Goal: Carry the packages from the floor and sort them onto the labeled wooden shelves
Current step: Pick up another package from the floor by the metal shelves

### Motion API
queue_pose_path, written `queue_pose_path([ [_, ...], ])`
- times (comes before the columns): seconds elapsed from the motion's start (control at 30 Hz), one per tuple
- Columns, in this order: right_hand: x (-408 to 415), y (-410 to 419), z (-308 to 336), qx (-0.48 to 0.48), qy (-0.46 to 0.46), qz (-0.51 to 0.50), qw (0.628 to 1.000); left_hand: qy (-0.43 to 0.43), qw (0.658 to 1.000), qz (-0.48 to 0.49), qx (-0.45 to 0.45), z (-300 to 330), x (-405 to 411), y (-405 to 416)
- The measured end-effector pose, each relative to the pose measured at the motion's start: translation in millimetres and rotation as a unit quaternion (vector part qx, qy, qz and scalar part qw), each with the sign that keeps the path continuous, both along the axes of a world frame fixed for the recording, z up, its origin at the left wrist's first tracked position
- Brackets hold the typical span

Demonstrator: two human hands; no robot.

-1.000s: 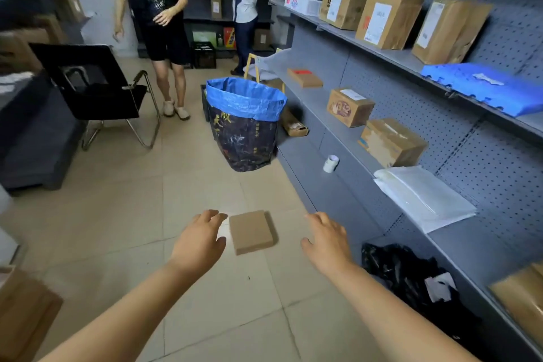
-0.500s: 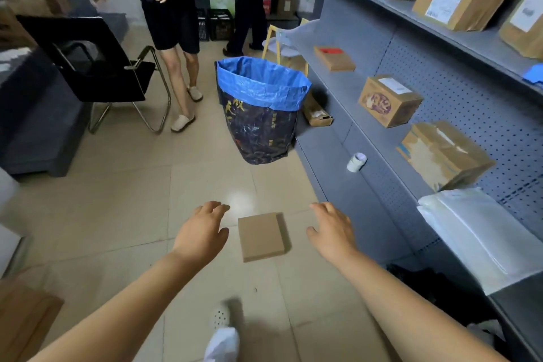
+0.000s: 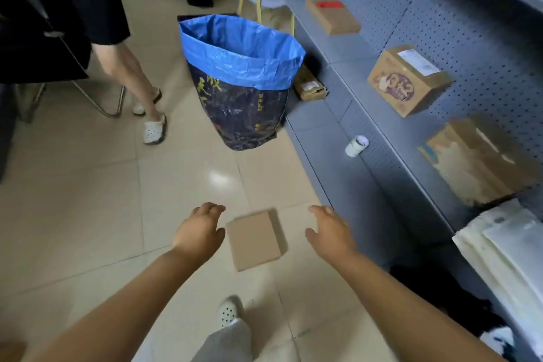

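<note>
A flat box (image 3: 254, 239) lies on the floor (image 3: 73, 200) between both hands: left hand (image 3: 199, 232) just beside it, right hand (image 3: 330, 233) apart, both spread empty.

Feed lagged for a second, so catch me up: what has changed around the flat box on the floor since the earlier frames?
Both hands have closed in on the flat cardboard box: the left hand now sits right at its left edge, the right hand remains apart on the other side. Nothing is gripped yet; fingers stay spread. The view has stepped forward and tilted down. The box still lies on the tile, and the blue-lined bag hasn't moved.
</note>
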State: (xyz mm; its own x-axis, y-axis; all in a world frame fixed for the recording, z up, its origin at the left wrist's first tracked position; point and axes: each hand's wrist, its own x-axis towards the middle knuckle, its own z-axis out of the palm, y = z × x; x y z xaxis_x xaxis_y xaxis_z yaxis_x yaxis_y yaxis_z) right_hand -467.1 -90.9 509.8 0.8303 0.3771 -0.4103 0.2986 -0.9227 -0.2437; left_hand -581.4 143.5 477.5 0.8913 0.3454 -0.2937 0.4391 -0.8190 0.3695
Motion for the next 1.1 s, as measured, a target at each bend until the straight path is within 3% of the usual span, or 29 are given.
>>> queue_pose_path([
  [0.17, 50, 21, -54, -0.009, 0.049, -0.006, 0.999, 0.059, 0.998, 0.024, -0.007, -51, 46, 28],
  [0.43, 118, 47, -186, -0.04, 0.126, 0.025, 0.991, 0.145, 0.985, 0.069, -0.062, -183, 90, 37],
  [0.73, 158, 59, -401, -0.1, 0.17, 0.09, 0.976, 0.214, 0.957, 0.154, -0.122, -389, 110, 38],
  [1.1, 149, 71, -637, -0.117, 0.225, 0.035, 0.967, 0.28, 0.913, 0.226, -0.194, -614, 111, 34],
])
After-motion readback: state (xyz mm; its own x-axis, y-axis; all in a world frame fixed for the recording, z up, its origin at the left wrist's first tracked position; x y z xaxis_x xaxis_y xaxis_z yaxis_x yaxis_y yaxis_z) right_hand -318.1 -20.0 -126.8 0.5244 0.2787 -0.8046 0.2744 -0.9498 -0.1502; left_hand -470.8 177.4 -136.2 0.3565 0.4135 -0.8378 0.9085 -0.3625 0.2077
